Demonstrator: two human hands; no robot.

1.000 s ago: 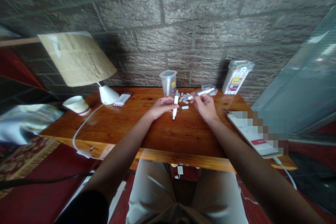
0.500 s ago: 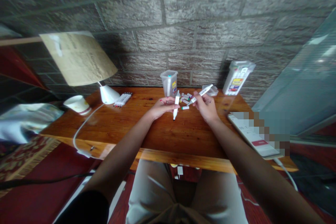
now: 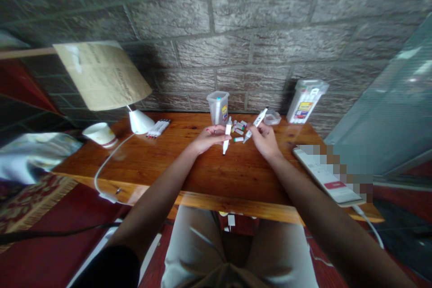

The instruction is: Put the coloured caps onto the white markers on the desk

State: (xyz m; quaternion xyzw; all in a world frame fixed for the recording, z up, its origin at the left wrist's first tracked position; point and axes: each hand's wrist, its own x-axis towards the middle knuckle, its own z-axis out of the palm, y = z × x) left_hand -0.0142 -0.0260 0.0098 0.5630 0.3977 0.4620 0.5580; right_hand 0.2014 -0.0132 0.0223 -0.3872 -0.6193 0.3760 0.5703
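My left hand (image 3: pixel 212 138) is closed on a white marker (image 3: pixel 227 137), held nearly upright with a dark tip pointing down and no cap on its lower end. In my right hand (image 3: pixel 265 138) is a second white marker (image 3: pixel 257 121), slanted, its grey lower end close to the table. Several loose marker caps (image 3: pixel 240 125) lie between and behind the hands. One cap with a green end (image 3: pixel 238 139) rests just left of the right marker's lower end. Behind my left hand stands a clear plastic box (image 3: pixel 215 101) with a blue-ended marker in it.
A clear lid (image 3: pixel 272 118) and a full marker box (image 3: pixel 305 101) stand at the back right. A tablet (image 3: pixel 329 177) lies on the right of the wooden table (image 3: pixel 232 180). To the left are several markers (image 3: pixel 158 128), a lamp (image 3: pixel 140 121) and a paper cup (image 3: pixel 100 134).
The marker in my right hand has tilted steeper, its upper end moving left and its lower end downward. My left hand and its marker stay nearly still.
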